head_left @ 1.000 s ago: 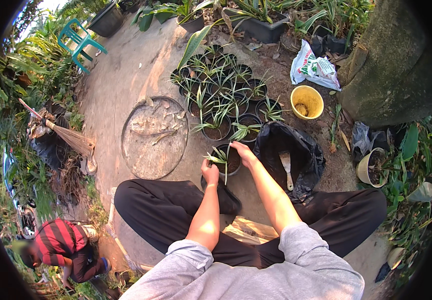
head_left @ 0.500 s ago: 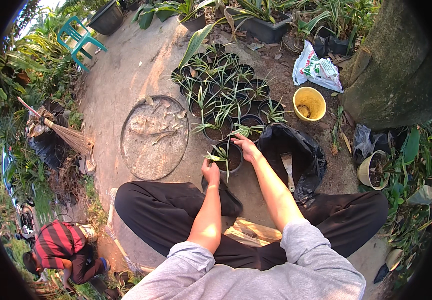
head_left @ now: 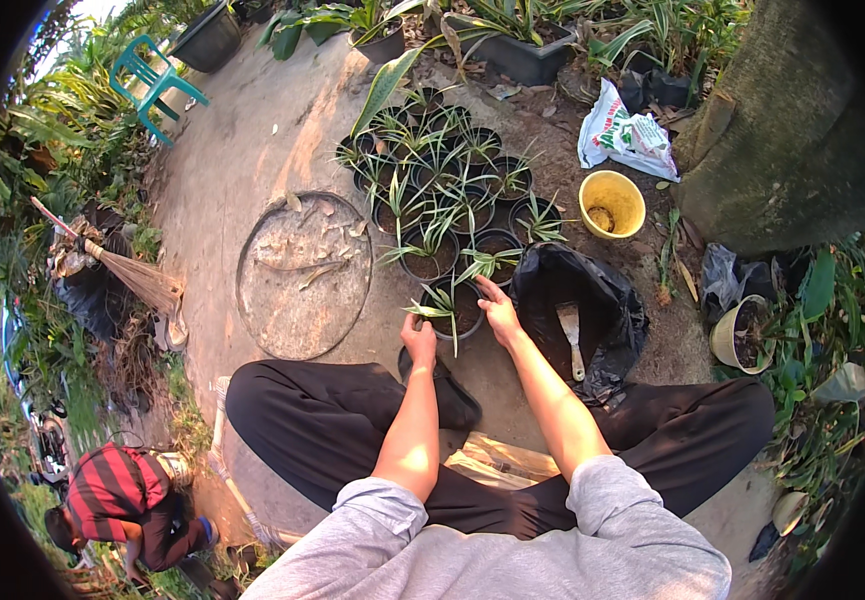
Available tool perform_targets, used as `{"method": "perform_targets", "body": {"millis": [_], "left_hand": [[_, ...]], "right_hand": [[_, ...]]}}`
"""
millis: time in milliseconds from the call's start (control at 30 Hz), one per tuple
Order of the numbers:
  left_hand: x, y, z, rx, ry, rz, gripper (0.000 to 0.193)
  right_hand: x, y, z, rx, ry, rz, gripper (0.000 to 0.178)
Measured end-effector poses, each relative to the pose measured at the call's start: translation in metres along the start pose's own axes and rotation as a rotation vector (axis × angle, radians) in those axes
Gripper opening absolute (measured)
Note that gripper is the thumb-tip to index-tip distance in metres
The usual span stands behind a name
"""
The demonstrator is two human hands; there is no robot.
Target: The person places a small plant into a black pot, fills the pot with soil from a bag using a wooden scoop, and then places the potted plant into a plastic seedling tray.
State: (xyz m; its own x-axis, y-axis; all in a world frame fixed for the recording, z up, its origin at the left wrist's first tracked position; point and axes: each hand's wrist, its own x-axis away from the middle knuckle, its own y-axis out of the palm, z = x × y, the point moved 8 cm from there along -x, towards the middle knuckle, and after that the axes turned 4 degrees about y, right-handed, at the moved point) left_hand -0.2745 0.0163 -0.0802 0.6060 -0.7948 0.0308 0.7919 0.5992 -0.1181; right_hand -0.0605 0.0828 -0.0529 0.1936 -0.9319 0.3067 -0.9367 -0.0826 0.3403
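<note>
A small plant with green-and-cream striped leaves [head_left: 442, 300] leans in the nearest round black pot [head_left: 479, 318], which has dark soil in it. My left hand [head_left: 418, 342] is at the pot's left side, its fingers closed at the leaf ends; the exact grip is partly hidden. At the right rim is my right hand [head_left: 498, 314], fingers stretched out and holding nothing. Just beyond it, another striped plant [head_left: 490, 264] stands in its own pot. To the right, a black plastic bag [head_left: 620, 325] holds dark soil and a hand trowel [head_left: 572, 340] with a pale handle.
Several black pots with similar plants [head_left: 437, 170] crowd together ahead. A yellow bucket [head_left: 612, 204] and a white sack [head_left: 626, 135] lie near the tree trunk [head_left: 787, 130]. Left are a round concrete-like disc [head_left: 304, 290], a stick broom [head_left: 132, 270] and a crouching person [head_left: 122, 495].
My right hand has drawn back from the neighbouring plant and come down to the near pot's right rim. The left hand stays at the pot's left side.
</note>
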Motion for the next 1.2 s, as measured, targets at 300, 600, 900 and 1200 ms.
{"method": "perform_targets", "body": {"millis": [300, 600, 900, 1200], "left_hand": [[0.010, 0.007, 0.002, 0.116, -0.054, -0.037, 0.044], [0.014, 0.019, 0.010, 0.035, -0.087, -0.104, 0.047], [0.018, 0.038, 0.122, -0.606, 0.287, 0.289, 0.067], [0.059, 0.164, 0.151, -0.476, 0.490, -0.395, 0.072]], "right_hand": [[0.016, -0.024, -0.005, 0.318, 0.084, 0.306, 0.033], [0.028, -0.036, 0.020, 0.428, 0.248, 0.141, 0.041], [0.061, -0.116, -0.059, 0.321, 0.444, -0.004, 0.039], [0.145, -0.258, -0.125, 0.914, 0.198, 0.976, 0.051]]}}
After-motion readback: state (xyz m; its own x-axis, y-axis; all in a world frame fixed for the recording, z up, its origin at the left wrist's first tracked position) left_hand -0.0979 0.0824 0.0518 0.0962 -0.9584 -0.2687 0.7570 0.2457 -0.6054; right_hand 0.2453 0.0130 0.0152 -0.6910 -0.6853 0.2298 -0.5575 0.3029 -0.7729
